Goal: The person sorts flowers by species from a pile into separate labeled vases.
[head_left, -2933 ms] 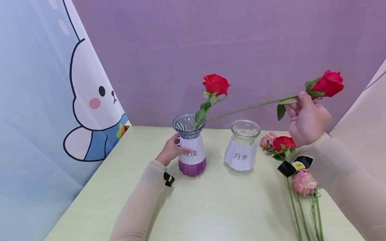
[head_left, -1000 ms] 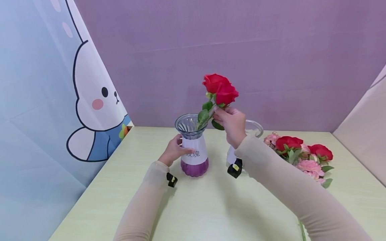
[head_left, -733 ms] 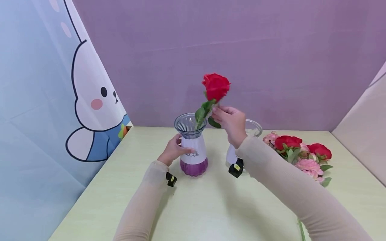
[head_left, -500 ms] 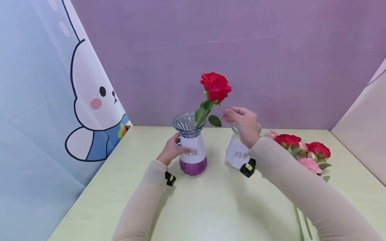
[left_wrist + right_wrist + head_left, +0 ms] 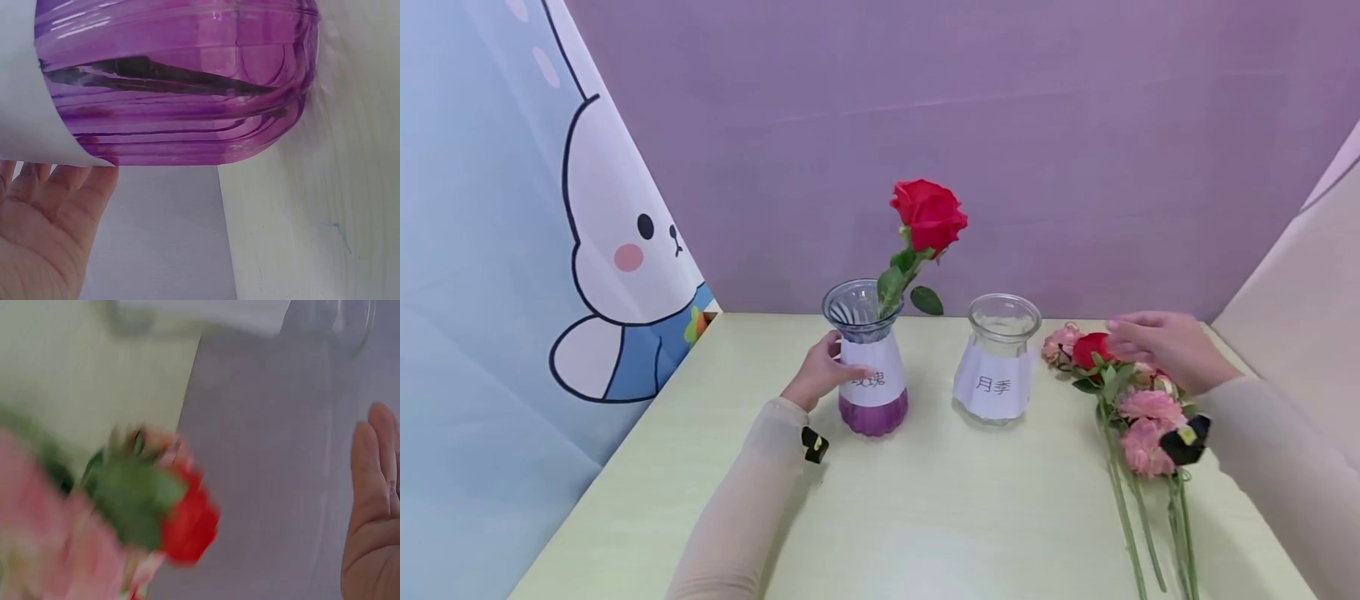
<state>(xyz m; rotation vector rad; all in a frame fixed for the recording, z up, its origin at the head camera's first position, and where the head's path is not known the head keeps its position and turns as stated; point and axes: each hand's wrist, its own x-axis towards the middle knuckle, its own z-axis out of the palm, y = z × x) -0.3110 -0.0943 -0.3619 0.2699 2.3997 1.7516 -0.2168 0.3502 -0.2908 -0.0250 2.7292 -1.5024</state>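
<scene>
Steadying the purple vase (image 5: 867, 375) with our left hand (image 5: 820, 377) curled round its paper label, we judge the sorting partly done: red roses (image 5: 928, 212) stand in it, just above that hand. Right of it the clear vase (image 5: 997, 360) holds nothing. Further right, our right hand (image 5: 1165, 346) hovers flat, fingers loose, over a red rose (image 5: 1090, 348) among pink flowers (image 5: 1146, 425) lying below it.
</scene>
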